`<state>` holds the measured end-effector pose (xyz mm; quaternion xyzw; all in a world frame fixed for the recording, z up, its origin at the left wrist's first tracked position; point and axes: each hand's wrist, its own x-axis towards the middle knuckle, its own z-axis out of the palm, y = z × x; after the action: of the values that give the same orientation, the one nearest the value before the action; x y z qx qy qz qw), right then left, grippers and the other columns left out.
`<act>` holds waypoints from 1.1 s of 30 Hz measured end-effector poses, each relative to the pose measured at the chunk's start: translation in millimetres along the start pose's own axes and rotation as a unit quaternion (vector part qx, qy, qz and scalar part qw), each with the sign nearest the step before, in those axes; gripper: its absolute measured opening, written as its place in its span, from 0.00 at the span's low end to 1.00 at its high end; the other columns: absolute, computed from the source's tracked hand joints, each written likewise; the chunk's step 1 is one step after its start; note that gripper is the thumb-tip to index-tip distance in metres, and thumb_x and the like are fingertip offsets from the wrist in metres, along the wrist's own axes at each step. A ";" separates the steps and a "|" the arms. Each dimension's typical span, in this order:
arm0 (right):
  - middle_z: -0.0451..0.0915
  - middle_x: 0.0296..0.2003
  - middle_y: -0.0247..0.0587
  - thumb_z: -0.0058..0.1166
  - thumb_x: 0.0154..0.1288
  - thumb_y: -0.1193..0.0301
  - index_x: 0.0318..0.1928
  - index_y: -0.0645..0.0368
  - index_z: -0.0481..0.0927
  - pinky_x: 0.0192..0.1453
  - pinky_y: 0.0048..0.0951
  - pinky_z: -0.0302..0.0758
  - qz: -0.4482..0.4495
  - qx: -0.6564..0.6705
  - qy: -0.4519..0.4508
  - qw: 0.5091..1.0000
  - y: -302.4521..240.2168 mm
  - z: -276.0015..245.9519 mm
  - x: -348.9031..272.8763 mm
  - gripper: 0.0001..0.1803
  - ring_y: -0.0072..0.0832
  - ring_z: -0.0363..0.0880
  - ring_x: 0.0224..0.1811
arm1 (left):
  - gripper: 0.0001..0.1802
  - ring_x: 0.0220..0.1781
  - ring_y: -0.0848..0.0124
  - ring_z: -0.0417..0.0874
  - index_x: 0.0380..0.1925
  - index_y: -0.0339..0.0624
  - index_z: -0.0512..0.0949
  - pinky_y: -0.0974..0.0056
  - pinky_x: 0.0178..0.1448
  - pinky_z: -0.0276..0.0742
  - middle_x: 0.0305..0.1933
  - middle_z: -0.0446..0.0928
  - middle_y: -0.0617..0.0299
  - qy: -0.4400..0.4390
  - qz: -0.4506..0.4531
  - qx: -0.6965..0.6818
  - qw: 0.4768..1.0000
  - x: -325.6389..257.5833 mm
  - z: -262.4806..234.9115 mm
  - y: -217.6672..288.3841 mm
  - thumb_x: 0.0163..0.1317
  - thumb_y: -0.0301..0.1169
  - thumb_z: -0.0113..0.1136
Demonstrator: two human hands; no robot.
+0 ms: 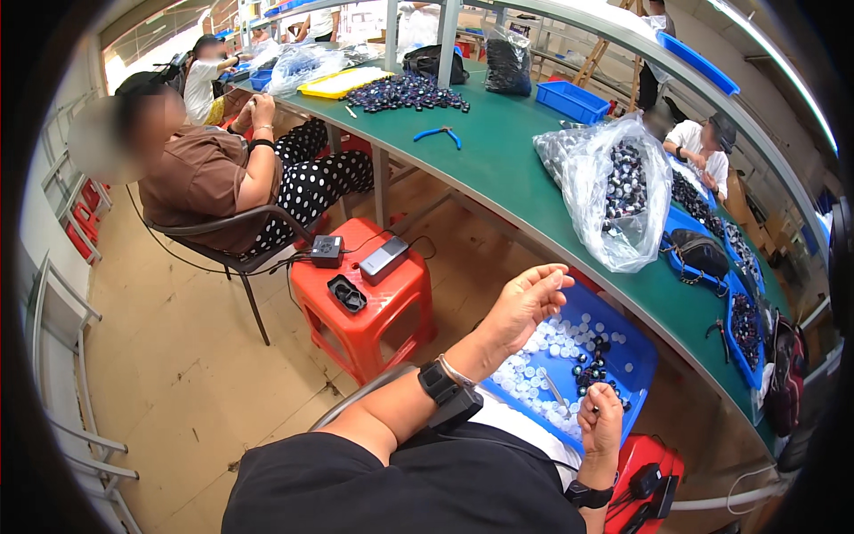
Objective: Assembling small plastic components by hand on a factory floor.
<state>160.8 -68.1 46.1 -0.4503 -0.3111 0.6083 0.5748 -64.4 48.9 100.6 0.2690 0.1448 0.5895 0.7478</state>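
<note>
My left hand (525,303) is raised above the near corner of a blue tray (642,356), its fingers curled together; whether a small part sits between the fingertips I cannot make out. My right hand (601,420) is closed in a fist over the tray's front edge, and what it holds is hidden. The tray rests on my lap and carries several small white caps (534,374) and dark round parts (594,365). A black band with a small device (449,396) is strapped on my left wrist.
A long green table (498,165) curves on my right with a clear bag of dark parts (618,191), blue pliers (438,134), blue bins (572,101) and a pile of dark parts (405,92). A red stool (369,307) holds chargers. A seated person (209,178) works ahead.
</note>
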 end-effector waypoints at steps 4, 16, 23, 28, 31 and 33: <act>0.72 0.23 0.32 0.52 0.66 0.74 0.36 0.57 0.73 0.18 0.16 0.63 -0.058 -0.030 0.015 0.998 -2.4 3.8 0.0 0.02 0.16 0.67 0.18 | 0.16 0.39 0.79 0.79 0.50 0.42 0.74 0.74 0.42 0.76 0.43 0.78 0.64 -0.046 -0.079 0.044 0.995 -8.1 -3.0 -28.2 0.67 0.38 0.56; 0.78 0.31 0.36 0.51 0.68 0.73 0.37 0.58 0.73 0.28 0.17 0.70 -0.137 -0.094 0.024 0.986 -15.5 9.0 -9.6 0.03 0.21 0.78 0.31 | 0.31 0.37 0.79 0.75 0.69 0.47 0.53 0.72 0.42 0.72 0.45 0.76 0.60 -0.067 0.100 0.030 0.992 -5.7 25.8 12.8 0.69 0.36 0.52; 0.76 0.31 0.34 0.49 0.69 0.72 0.37 0.57 0.71 0.25 0.15 0.66 -0.132 -0.112 0.026 0.985 -19.8 2.1 -12.5 0.03 0.17 0.73 0.27 | 0.39 0.35 0.80 0.75 0.72 0.46 0.39 0.74 0.41 0.72 0.48 0.76 0.55 -0.083 0.274 0.038 0.957 -13.3 59.3 51.6 0.70 0.33 0.51; 0.69 0.23 0.27 0.50 0.68 0.72 0.35 0.55 0.70 0.20 0.14 0.56 -0.113 -0.101 0.046 0.987 -21.6 5.0 -13.1 0.04 0.12 0.62 0.19 | 0.41 0.34 0.79 0.75 0.72 0.45 0.35 0.73 0.40 0.72 0.48 0.76 0.53 -0.101 0.342 0.044 0.933 -16.8 69.4 70.4 0.70 0.33 0.51; 0.68 0.23 0.26 0.50 0.68 0.72 0.35 0.55 0.70 0.21 0.14 0.56 -0.121 -0.089 0.044 0.988 -21.9 4.3 -13.7 0.03 0.11 0.61 0.19 | 0.28 0.34 0.75 0.75 0.67 0.44 0.55 0.70 0.41 0.72 0.51 0.73 0.51 -0.094 0.343 0.034 0.934 -16.8 70.0 70.0 0.71 0.37 0.50; 0.67 0.23 0.26 0.50 0.68 0.72 0.36 0.55 0.70 0.21 0.14 0.56 -0.127 -0.087 0.048 0.987 -23.5 4.9 -15.3 0.03 0.11 0.61 0.19 | 0.19 0.34 0.75 0.76 0.58 0.41 0.68 0.70 0.41 0.73 0.49 0.76 0.53 -0.107 0.282 0.030 0.953 -16.8 66.2 62.5 0.71 0.37 0.50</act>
<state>165.2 -79.0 72.0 -0.4841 -0.3898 0.4784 0.6204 -83.8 27.4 188.6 0.3822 -0.0001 0.7395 0.5541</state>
